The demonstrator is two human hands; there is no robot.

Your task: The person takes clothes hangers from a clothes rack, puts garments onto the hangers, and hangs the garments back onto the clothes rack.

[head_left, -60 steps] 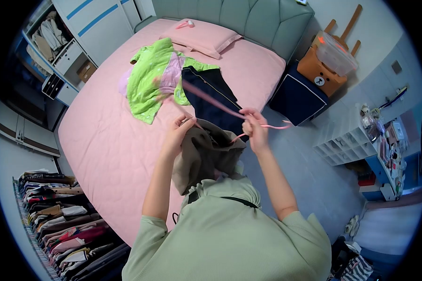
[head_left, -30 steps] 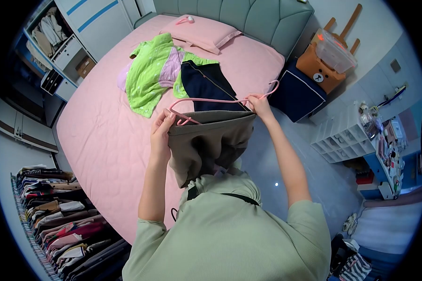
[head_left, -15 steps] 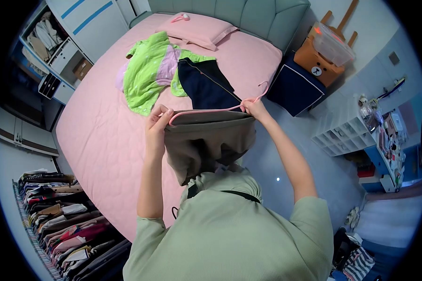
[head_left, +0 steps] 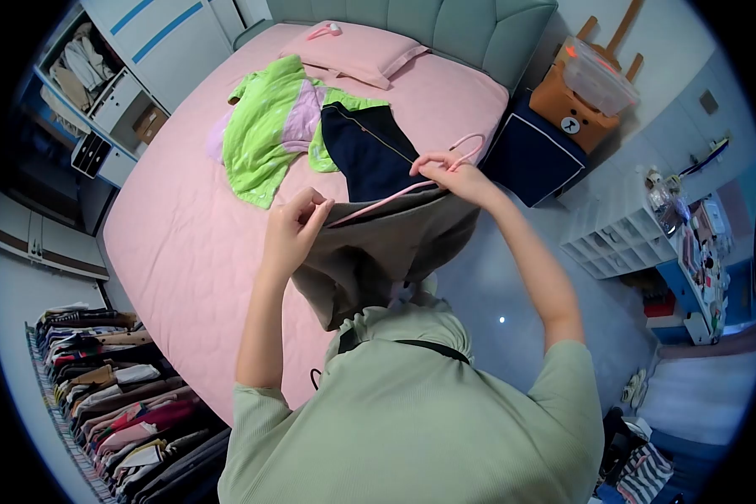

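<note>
A pink clothes hanger (head_left: 385,202) slants across the top edge of a grey-brown garment (head_left: 378,244), its hook end rising at the right. My left hand (head_left: 296,225) pinches the garment's upper edge by the hanger's left end. With curled fingers, my right hand (head_left: 458,178) grips the hanger near its hook, above the garment's right side. The cloth hangs in front of my body, and what kind of garment it is does not show. Just beyond it, dark navy trousers (head_left: 365,155) and a bright green and lilac garment (head_left: 265,126) lie on the bed.
A pink bed (head_left: 168,252) fills the middle, with a pillow (head_left: 357,55) bearing another pink hanger (head_left: 325,31). At lower left stands a packed clothes rack (head_left: 122,395). A navy storage box (head_left: 533,160) and white shelving (head_left: 613,231) are on the right.
The right hand and hook end have moved up, so the hanger now tilts more steeply. The left hand has shifted slightly right, and the garment's top edge bunches more.
</note>
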